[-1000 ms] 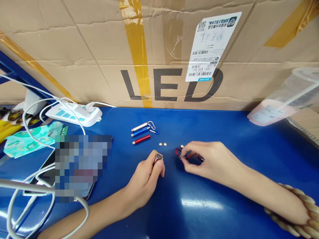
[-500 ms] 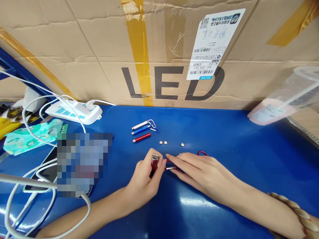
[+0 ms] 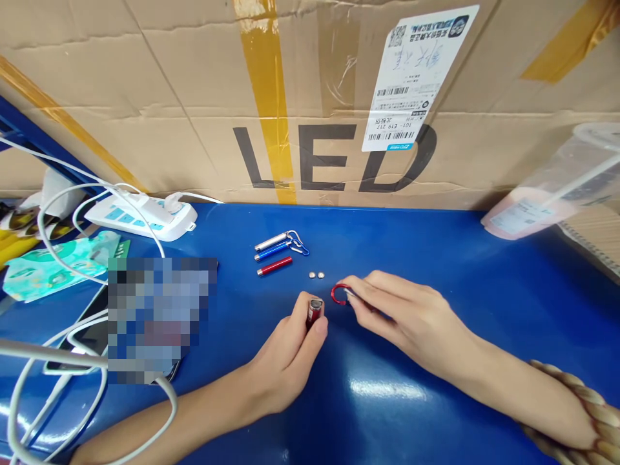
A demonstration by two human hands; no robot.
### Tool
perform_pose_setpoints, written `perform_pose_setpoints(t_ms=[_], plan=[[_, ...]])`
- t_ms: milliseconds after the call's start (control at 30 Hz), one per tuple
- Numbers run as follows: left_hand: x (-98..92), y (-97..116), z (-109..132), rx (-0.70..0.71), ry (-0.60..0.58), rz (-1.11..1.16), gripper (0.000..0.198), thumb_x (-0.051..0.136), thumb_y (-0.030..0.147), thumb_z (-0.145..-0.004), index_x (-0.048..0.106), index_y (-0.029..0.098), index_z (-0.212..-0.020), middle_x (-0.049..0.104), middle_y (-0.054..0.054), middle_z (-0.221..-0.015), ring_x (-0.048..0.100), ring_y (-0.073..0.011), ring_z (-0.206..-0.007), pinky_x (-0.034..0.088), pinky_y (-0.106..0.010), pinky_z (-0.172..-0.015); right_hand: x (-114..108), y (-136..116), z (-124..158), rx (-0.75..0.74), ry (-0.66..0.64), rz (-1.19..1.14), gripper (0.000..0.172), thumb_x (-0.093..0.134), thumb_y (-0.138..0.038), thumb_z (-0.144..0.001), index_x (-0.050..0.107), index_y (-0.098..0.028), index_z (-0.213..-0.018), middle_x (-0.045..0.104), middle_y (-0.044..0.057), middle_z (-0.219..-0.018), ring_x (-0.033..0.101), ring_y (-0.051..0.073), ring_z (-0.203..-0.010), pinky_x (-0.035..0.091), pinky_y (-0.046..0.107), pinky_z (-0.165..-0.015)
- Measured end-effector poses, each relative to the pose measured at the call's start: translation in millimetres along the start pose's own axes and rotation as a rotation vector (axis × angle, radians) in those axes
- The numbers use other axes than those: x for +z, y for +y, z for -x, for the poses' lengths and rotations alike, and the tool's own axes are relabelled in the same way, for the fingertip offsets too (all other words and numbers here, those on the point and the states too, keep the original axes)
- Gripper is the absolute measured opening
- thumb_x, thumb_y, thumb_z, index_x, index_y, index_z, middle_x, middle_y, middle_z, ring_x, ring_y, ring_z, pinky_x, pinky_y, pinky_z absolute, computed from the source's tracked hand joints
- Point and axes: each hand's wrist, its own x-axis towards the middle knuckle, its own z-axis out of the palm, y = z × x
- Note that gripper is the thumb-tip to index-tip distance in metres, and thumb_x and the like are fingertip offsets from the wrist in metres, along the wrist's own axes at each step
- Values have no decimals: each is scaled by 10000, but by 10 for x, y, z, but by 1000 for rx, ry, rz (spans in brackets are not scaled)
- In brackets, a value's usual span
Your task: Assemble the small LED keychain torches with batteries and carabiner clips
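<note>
My left hand (image 3: 290, 355) is closed around a red flashlight tube (image 3: 313, 315), held upright with its silvery end showing at the top. Just to the right, my right hand (image 3: 402, 310) pinches a red carabiner clip (image 3: 339, 295); a silvery part shows at the fingertips, too small to name. Beyond the hands lie two button cells (image 3: 316, 275) side by side. Behind them rest a red mini flashlight (image 3: 275, 266), a blue one (image 3: 272, 250) and a silver one (image 3: 271, 241), with carabiner clips at the right ends of the blue and silver pair.
A large cardboard box (image 3: 194, 97) stands along the back of the blue table (image 3: 232, 284). On the left are a white power strip (image 3: 140, 216), loose white cables, a green packet (image 3: 58, 268) and a blurred-out object. A clear plastic cup (image 3: 527, 210) leans at the back right.
My right hand has drawn away from the left and lifted, with the red clip now at its fingertips. My left hand has shifted slightly right. The third button cell no longer shows.
</note>
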Motion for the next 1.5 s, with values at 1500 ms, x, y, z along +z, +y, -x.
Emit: perform_pose_setpoints(t_ms=[1500], plan=[[-128,-131,-178,149,328,-850,129,476,184,-899,575,161,-979,547,-127,-1087,582,-242,-908,500,-365,-741,107,75,36,185,-245,-17,339,383,-272,-946,543,-197,-1235,641,44,-919,634,186,-798,529,304,-633]])
